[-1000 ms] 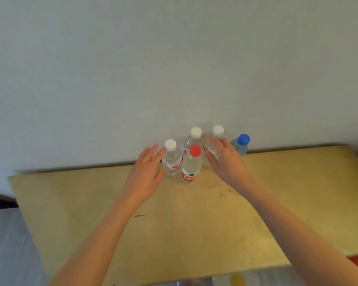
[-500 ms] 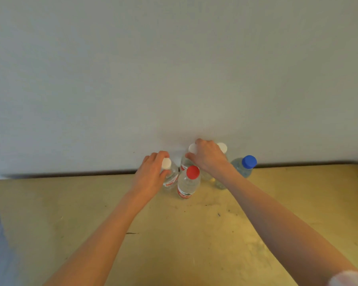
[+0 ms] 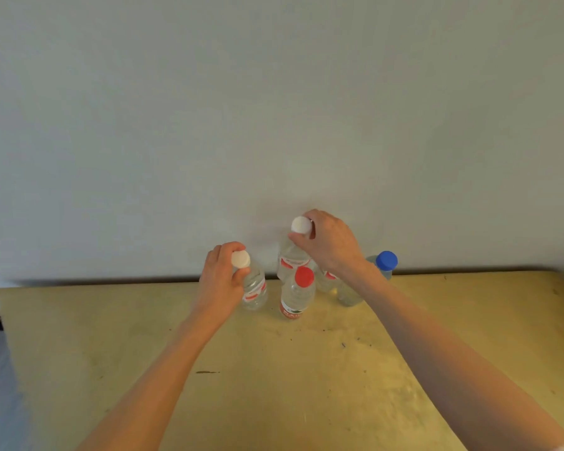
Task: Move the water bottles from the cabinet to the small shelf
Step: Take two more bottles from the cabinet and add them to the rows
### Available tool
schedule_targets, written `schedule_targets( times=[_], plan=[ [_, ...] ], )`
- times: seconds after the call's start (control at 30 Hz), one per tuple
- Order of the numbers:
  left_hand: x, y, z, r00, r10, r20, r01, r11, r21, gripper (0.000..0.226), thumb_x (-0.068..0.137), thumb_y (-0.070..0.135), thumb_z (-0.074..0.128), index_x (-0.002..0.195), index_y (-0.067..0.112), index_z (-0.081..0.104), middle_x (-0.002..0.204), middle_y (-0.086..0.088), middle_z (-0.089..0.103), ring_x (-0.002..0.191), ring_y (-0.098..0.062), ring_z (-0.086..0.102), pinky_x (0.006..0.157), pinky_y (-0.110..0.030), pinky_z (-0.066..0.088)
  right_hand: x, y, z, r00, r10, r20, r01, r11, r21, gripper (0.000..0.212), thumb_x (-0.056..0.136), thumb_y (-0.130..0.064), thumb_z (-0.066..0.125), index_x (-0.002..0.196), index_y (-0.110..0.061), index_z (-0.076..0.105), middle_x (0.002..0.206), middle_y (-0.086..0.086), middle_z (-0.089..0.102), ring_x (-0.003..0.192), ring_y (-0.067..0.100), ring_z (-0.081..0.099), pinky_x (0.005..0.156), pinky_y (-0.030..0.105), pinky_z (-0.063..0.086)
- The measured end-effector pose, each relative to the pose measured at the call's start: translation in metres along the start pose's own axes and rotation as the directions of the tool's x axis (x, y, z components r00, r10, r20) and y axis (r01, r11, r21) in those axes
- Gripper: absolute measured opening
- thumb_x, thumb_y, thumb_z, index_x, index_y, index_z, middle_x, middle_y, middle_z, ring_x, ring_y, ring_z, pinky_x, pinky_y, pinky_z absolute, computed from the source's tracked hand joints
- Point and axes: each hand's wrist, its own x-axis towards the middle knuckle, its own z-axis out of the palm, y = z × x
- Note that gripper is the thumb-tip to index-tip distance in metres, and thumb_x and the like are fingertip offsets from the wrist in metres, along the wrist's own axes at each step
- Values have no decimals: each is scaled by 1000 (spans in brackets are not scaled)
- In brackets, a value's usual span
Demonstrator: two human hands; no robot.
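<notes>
Several clear water bottles stand at the back of the yellow cabinet top (image 3: 274,379), against the wall. My left hand (image 3: 220,281) grips the neck of the left white-capped bottle (image 3: 254,288), just under its cap. My right hand (image 3: 329,245) holds the neck of another white-capped bottle (image 3: 292,258), raised above the others. A red-capped bottle (image 3: 297,297) stands in front between my hands. A blue-capped bottle (image 3: 380,268) stands at the right, partly behind my right wrist. One more bottle (image 3: 328,279) is mostly hidden under my right hand.
A plain pale wall (image 3: 274,109) rises straight behind the bottles. The cabinet top's left edge (image 3: 4,320) drops to a grey floor. Small dark marks dot the wood.
Both hands have closed on white-capped bottle necks. The right hand's bottle has come up above the others. The view has moved closer.
</notes>
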Motion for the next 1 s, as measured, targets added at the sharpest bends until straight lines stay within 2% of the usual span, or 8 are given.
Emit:
schedule_targets(
  times=[0.2,0.33,0.43,0.53,0.6,0.77,0.9,1.0],
  plan=[
    [-16,34,-56,981,121,-154,-130,990,-46,33,82,3,58,114,12,51,108,0,51,108,-25,48,86,-20,30,-19,-41,-47,973,-133,-191,156,982,107,28,81,-34,63,98,-12,57,84,-1,55,75,16,49,69,31,42],
    [-31,66,-94,944,257,-209,-281,955,-97,35,82,4,59,114,16,54,106,6,51,100,-23,54,89,-32,40,-49,-76,-84,943,-150,-296,197,971,134,28,79,-35,66,94,-14,58,81,1,58,71,16,51,66,30,43],
    [-45,83,-115,917,331,-221,-368,917,-152,37,82,7,61,116,20,54,109,2,54,93,-17,55,86,-26,39,-86,-94,-104,924,-117,-365,190,966,172,29,77,-38,67,94,-15,61,77,-2,58,65,10,48,63,27,41],
    [-66,94,-128,893,402,-204,-441,873,-208,40,81,9,63,118,21,54,109,2,56,88,-12,55,80,-10,38,-129,-104,-114,901,-47,-431,140,973,185,32,75,-43,67,92,-17,62,70,-7,56,61,6,46,60,25,40],
    [-84,98,-128,879,452,-156,-477,842,-250,40,81,11,64,117,23,55,108,3,57,86,-7,56,77,-3,36,-165,-106,-114,889,4,-458,73,986,149,33,75,-45,67,90,-16,62,65,-9,53,59,6,46,58,26,39],
    [-136,101,-111,815,577,57,-520,771,-369,39,79,11,66,112,29,56,105,6,60,89,2,55,77,-2,37,-267,-96,-91,825,178,-537,-126,983,131,31,73,-44,67,83,-15,64,61,-7,54,54,7,44,55,25,35],
    [-192,108,-84,714,656,246,-507,726,-464,35,78,9,66,105,30,59,99,9,62,83,8,55,74,0,36,-365,-80,-69,727,366,-581,-318,929,187,38,72,-46,67,78,-9,64,60,4,56,54,13,44,54,36,36],
    [-238,117,-61,589,719,369,-524,687,-503,33,77,9,68,103,26,61,93,13,61,82,13,54,72,1,36,-441,-76,-56,645,466,-606,-401,881,251,43,70,-54,62,84,-13,65,67,5,62,61,18,54,57,37,44]
  ],
)
